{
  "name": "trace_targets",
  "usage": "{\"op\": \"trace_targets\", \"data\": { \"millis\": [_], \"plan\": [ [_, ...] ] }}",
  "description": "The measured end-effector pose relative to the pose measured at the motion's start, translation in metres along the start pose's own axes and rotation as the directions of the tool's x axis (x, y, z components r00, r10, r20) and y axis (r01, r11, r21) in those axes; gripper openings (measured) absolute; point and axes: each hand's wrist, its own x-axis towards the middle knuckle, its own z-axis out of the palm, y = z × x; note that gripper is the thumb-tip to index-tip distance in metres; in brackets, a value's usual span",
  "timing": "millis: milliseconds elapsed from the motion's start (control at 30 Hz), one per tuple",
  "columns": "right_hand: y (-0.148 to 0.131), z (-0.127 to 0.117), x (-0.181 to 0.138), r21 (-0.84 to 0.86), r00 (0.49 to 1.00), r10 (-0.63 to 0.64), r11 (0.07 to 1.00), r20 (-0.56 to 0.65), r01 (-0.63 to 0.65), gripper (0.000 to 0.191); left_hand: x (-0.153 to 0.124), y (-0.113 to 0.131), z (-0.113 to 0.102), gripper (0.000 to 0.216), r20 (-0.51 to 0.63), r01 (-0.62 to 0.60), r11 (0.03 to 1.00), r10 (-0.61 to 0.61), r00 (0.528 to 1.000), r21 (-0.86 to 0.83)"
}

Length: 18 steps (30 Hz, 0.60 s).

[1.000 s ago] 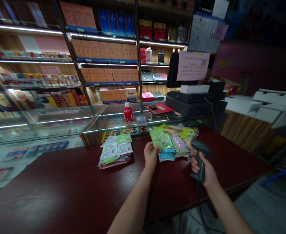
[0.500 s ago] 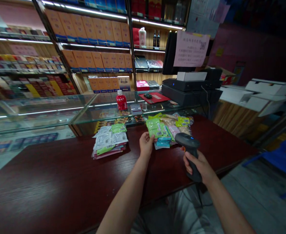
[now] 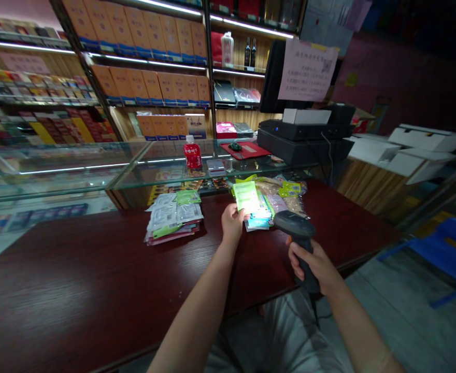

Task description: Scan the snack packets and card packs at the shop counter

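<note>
Left hand point(image 3: 232, 224), in the head view, was found pinching a green packet point(image 3: 246, 197) by its lower edge, a grip that left most of the packet's brightly lit face uncovered. Right hand point(image 3: 312, 265) was wrapped around the handle of a dark scanner point(image 3: 295, 224), its head turned toward the packet, presumably for a clear line. Beyond the left hand lay a mixed pile of packets point(image 3: 278, 203); left of it, apparently kept separate, sat a stack of packets point(image 3: 165, 215).
</note>
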Motion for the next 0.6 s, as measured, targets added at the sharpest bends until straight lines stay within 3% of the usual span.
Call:
{"op": "trace_targets", "data": {
  "millis": [300, 600],
  "plan": [
    [0.004, -0.006, 0.004, 0.109, 1.000, 0.008, 0.994, -0.002, -0.008, 0.033, 0.001, -0.004, -0.002, 0.033, 0.026, 0.034, 0.994, -0.032, 0.999, -0.108],
    [-0.003, -0.038, 0.043, 0.330, 0.989, -0.123, 0.933, -0.085, 0.144, 0.031, -0.001, 0.002, -0.003, 0.035, 0.031, 0.046, 0.992, -0.042, 0.999, -0.120]
  ]
}}
